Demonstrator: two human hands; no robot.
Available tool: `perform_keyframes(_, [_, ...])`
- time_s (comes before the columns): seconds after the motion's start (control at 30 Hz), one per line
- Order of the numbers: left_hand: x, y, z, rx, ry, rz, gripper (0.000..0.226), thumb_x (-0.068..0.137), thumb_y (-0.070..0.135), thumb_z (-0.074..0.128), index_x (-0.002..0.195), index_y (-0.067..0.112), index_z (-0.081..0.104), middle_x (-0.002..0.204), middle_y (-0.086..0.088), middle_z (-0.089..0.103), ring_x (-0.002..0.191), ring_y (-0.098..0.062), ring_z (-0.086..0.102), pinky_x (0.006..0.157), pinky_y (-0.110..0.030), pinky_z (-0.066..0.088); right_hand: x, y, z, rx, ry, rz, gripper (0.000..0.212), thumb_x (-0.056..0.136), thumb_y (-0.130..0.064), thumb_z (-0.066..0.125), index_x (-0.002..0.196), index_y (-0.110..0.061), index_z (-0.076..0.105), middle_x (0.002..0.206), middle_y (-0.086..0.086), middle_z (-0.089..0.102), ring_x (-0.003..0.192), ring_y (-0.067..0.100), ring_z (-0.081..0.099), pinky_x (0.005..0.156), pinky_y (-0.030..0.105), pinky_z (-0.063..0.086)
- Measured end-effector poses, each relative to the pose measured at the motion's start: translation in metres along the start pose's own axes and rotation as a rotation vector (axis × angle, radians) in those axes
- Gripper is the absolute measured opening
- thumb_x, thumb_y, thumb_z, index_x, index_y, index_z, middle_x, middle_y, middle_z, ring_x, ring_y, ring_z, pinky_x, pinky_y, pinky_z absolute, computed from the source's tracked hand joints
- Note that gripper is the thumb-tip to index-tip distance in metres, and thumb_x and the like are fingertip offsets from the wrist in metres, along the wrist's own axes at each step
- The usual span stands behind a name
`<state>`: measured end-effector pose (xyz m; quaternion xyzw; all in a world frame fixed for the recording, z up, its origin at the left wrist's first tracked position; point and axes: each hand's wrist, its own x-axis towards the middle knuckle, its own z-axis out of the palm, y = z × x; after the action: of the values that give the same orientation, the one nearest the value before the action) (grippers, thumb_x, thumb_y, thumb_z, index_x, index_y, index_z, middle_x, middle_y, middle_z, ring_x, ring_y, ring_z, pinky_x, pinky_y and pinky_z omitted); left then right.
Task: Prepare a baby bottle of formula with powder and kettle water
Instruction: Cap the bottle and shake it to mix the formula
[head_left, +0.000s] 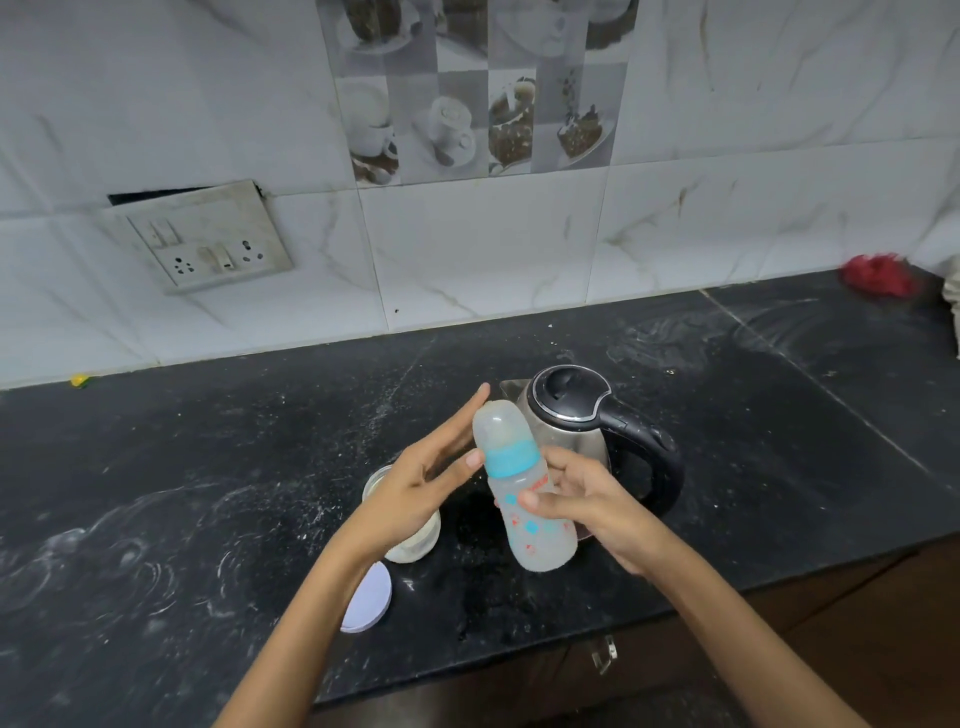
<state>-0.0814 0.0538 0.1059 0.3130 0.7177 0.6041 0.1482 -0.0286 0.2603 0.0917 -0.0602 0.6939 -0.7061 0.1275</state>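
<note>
The right hand (582, 499) wrapped its grip round a capped, frosted plastic baby bottle with a blue collar (524, 493), tilted above the black stone tabletop (208, 493), perhaps for shaking. The left hand (421, 483) hovered spread beside it, probably ready to steady.

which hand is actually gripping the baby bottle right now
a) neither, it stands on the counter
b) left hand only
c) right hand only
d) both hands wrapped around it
c: the right hand wraps around the body of the baby bottle and holds it tilted above the counter, while the left hand is open with fingers spread beside the bottle's cap.
</note>
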Motion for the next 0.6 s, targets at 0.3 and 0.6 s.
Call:
perform_keyframes(0.3, [-0.058, -0.079, 0.044, 0.482, 0.164, -0.044, 0.049, 0.098, 0.045, 0.036, 0.145, 0.041, 0.025, 0.154, 0.020, 0.025, 0.143, 0.005, 0.019, 0.119, -0.022, 0.017, -0.009, 0.009, 0.006, -0.131, 0.187, -0.180, 0.082, 0.070, -0.021, 0.082, 0.133, -0.032, 0.031, 0.122, 0.004, 0.064, 0.105, 0.024, 0.068, 0.091, 0.051, 0.054])
perform_keyframes(0.6, [-0.068, -0.141, 0.081, 1.021, -0.153, -0.317, 0.107, 0.061, 0.073, -0.035, 0.152, 0.027, -0.004, 0.161, -0.006, -0.014, 0.147, -0.020, -0.017, 0.120, -0.039, -0.002, -0.029, 0.018, 0.012, 0.155, 0.211, -0.231, 0.099, 0.079, 0.005, 0.066, 0.145, -0.044, 0.012, 0.128, 0.015, 0.058, 0.110, 0.038, 0.063, 0.071, 0.045, 0.060])
